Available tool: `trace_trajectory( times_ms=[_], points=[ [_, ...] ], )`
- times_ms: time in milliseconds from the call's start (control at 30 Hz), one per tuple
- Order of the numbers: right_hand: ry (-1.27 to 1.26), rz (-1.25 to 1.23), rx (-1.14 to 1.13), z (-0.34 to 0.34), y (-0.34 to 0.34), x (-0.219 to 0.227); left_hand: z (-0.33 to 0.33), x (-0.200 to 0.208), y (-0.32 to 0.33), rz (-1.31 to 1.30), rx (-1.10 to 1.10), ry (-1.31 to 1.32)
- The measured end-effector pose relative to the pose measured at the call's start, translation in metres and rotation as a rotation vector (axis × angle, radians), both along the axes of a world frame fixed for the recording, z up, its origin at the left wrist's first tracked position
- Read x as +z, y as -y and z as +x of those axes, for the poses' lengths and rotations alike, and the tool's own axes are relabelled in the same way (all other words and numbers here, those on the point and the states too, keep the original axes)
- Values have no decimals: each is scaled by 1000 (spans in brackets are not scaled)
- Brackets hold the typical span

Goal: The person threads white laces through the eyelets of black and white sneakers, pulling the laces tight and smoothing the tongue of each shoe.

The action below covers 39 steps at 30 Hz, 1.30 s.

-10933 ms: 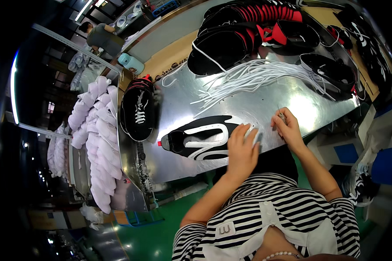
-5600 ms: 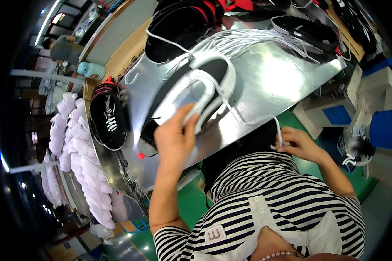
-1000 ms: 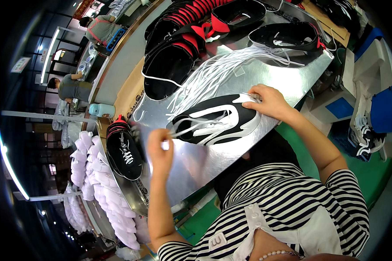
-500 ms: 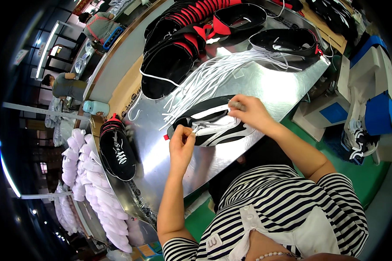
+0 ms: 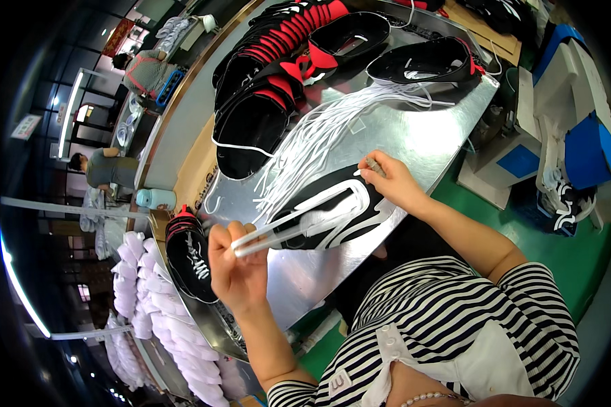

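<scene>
A workshop with a green floor [image 5: 563, 264] surrounds a brushed-metal counter [image 5: 417, 129], which is glossy enough to throw back bright patches of light. The left grip [image 5: 239, 266] is closed around a white lace [image 5: 268, 230], two strands of it drawn taut and nearly parallel. The right grip [image 5: 387, 178] pinches a small greyish object [image 5: 375, 165] beside the toe end; whether its fingertips also touch the material I cannot tell.

Between the two lies the black-and-white shoe upper [image 5: 332, 222] — flat on the counter, near the edge closest to the person. Its long axis runs aslant, the toe pointing right and away, the heel opening facing left toward the left grip. It looks like soft fabric with smooth white overlays, one bent into a long U.

Just beyond it spreads a loose bundle of white laces [image 5: 332, 129], thin and cord-like. Farther out, black-and-red uppers [image 5: 254, 88] nest in a curved row; a laced black shoe [image 5: 190, 258] sits at the counter's left side.
</scene>
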State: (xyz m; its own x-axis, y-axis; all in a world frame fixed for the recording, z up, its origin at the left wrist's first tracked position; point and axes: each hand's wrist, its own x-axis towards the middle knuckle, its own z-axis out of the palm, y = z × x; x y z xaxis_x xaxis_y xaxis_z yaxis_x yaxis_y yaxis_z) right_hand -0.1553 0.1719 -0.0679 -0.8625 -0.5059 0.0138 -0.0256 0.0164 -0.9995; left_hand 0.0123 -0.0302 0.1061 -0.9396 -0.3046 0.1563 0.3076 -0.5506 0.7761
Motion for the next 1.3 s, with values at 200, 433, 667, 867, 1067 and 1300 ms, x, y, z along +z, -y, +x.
trace_trajectory(
  times_ms=[200, 433, 667, 867, 1067, 1300],
  points=[
    [-168, 134, 25, 9, 4, 4, 32, 14, 110, 274, 285, -188],
    [-134, 120, 37, 8, 6, 5, 159, -43, 173, 201, 643, -94],
    [567, -470, 325, -31, -34, 4, -27, -9, -62, -1248, -150, 73],
    [165, -261, 323, -16, -49, 41, -54, -34, -48, -1482, -6, 207],
    [167, -165, 363, 12, -9, 32, -54, -54, -56, -1423, 193, 285],
    [253, -166, 227, 17, 8, 15, 8, -90, -41, -952, -88, 1019]
  ],
)
